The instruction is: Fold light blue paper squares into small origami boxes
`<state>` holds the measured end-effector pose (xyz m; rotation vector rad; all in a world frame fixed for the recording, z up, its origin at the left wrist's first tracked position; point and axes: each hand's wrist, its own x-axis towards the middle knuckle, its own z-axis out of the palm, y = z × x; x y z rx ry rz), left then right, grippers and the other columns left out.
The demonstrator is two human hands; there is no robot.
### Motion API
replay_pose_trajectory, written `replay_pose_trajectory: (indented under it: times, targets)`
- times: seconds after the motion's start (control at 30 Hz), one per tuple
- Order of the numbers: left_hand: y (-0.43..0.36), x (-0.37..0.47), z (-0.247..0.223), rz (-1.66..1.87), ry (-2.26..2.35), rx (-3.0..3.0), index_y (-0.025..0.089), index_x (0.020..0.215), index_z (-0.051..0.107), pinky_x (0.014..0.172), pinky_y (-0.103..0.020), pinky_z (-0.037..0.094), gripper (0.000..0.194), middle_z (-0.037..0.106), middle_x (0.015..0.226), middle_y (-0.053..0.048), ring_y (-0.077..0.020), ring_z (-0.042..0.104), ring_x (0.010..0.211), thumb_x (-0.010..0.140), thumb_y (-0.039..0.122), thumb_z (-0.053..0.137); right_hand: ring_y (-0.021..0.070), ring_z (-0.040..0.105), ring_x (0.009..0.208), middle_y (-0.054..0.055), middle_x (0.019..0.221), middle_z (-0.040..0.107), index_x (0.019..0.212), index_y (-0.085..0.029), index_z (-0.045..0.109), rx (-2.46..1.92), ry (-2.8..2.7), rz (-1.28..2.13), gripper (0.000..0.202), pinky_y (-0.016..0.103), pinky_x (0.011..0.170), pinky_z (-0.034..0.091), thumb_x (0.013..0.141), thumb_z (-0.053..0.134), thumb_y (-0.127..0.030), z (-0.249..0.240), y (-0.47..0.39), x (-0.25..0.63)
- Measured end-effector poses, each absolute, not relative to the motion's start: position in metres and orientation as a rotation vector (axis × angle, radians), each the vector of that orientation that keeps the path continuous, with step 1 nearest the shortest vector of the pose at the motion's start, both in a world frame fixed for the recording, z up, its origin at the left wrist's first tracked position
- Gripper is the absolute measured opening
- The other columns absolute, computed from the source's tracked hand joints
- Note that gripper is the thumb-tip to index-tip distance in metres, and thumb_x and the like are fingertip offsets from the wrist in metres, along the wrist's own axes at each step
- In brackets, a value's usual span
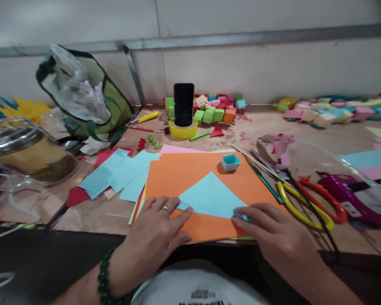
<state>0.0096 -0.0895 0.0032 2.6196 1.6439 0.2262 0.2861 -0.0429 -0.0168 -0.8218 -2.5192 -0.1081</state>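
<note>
A light blue sheet of paper (212,195), folded into a triangle with its point away from me, lies on a stack of coloured paper topped by an orange sheet (165,169). My left hand (160,228) rests at the triangle's left corner, fingers stretched out and apart. At the right corner my right hand (273,231) has its fingers closed on the blue paper, a bit of which shows between them. A small open paper box (230,162), blue inside and whitish outside, stands on the orange sheet beyond the triangle.
Light blue paper pieces (123,171) lie left of the stack. To the right are a pink glue gun (282,148), scissors with yellow and red handles (305,207) and a purple device (352,195). A phone (183,103) stands in a yellow tape roll (183,130) before paper cubes (209,114).
</note>
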Motion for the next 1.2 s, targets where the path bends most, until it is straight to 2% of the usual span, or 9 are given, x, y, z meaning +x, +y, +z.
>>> replay_pose_trajectory:
  times: [0.27,0.47,0.63,0.77,0.83,0.93,1.03,1.13,1.2]
  targets:
    - [-0.086,-0.012,0.011,0.279,1.725,2.377,0.024,0.104,0.067,0.087,-0.043,0.04,0.03,0.061,0.117,-0.008,-0.026,0.055,0.103,0.093,0.039,0.043,0.0182,0.062,0.09,0.006,0.098,0.07,0.098,-0.021,0.067,-0.987,-2.403,-0.097,0.028,0.032,0.076,0.051,0.087,0.044,-0.009,-0.02,-0.055,0.321]
    - [-0.068,0.012,0.014,0.34,1.833,2.101,0.017,0.132,0.046,0.077,-0.035,0.045,0.056,0.065,0.096,-0.007,-0.0232,0.059,0.089,0.082,0.033,0.061,0.0193,0.062,0.09,0.007,0.101,0.068,0.093,-0.021,0.065,-1.088,-2.377,-0.043,0.021,0.033,0.074,0.052,0.088,0.045,-0.013,-0.017,-0.055,0.307]
    - [-0.073,0.016,0.011,0.601,1.693,2.078,0.02,0.119,0.057,0.069,-0.028,0.045,0.035,0.064,0.079,-0.001,-0.0157,0.059,0.074,0.084,0.021,0.055,0.0223,0.061,0.097,0.01,0.106,0.065,0.11,-0.018,0.057,-1.162,-2.325,-0.064,0.023,0.037,0.081,0.051,0.089,0.047,-0.019,-0.016,-0.052,0.294]
    - [-0.087,0.018,0.017,1.021,1.55,2.337,0.02,0.099,0.065,0.07,-0.029,0.044,0.018,0.063,0.078,-0.003,-0.015,0.058,0.075,0.087,0.016,0.052,0.0275,0.056,0.11,0.017,0.118,0.058,0.128,-0.014,0.044,-1.084,-2.189,-0.12,0.051,0.041,0.089,0.049,0.083,0.061,-0.032,-0.007,-0.047,0.274]
    - [-0.094,0.02,0.02,1.167,1.523,2.448,0.019,0.093,0.065,0.07,-0.029,0.043,0.017,0.062,0.077,-0.003,-0.0145,0.056,0.074,0.086,0.012,0.052,0.026,0.058,0.104,0.013,0.111,0.061,0.12,-0.019,0.05,-0.996,-2.125,-0.068,0.043,0.04,0.086,0.05,0.081,0.065,-0.03,0.0,-0.045,0.265]
    - [-0.101,0.02,0.022,1.21,1.523,2.51,0.019,0.09,0.064,0.07,-0.03,0.043,0.016,0.06,0.076,-0.002,-0.0134,0.055,0.071,0.084,0.008,0.054,0.0194,0.061,0.084,0.005,0.089,0.063,0.09,-0.024,0.06,-0.875,-2.078,0.003,0.011,0.032,0.072,0.051,0.082,0.061,-0.017,0.008,-0.043,0.258]
    - [-0.103,0.017,0.02,1.14,1.533,2.467,0.019,0.105,0.061,0.075,-0.031,0.047,0.02,0.061,0.088,-0.006,-0.0167,0.057,0.082,0.085,0.019,0.058,0.0146,0.059,0.073,0.004,0.086,0.062,0.085,-0.022,0.066,-0.832,-2.092,0.041,0.015,0.026,0.061,0.049,0.082,0.058,-0.01,0.01,-0.041,0.256]
    - [-0.103,0.013,0.018,1.033,1.51,2.47,0.019,0.138,0.038,0.089,-0.037,0.047,0.056,0.052,0.123,-0.015,-0.0248,0.049,0.114,0.087,0.035,0.056,0.0114,0.058,0.066,0.006,0.088,0.063,0.095,-0.02,0.07,-0.806,-2.154,0.071,0.021,0.023,0.056,0.048,0.085,0.055,-0.009,0.01,-0.04,0.254]
    - [-0.101,0.012,0.017,0.935,1.475,2.466,0.025,0.144,0.03,0.091,-0.036,0.047,0.054,0.048,0.132,-0.013,-0.0241,0.043,0.125,0.093,0.031,0.046,0.0115,0.059,0.066,0.006,0.086,0.064,0.1,-0.02,0.07,-0.772,-2.189,0.076,0.025,0.023,0.056,0.049,0.086,0.053,-0.009,0.009,-0.039,0.252]
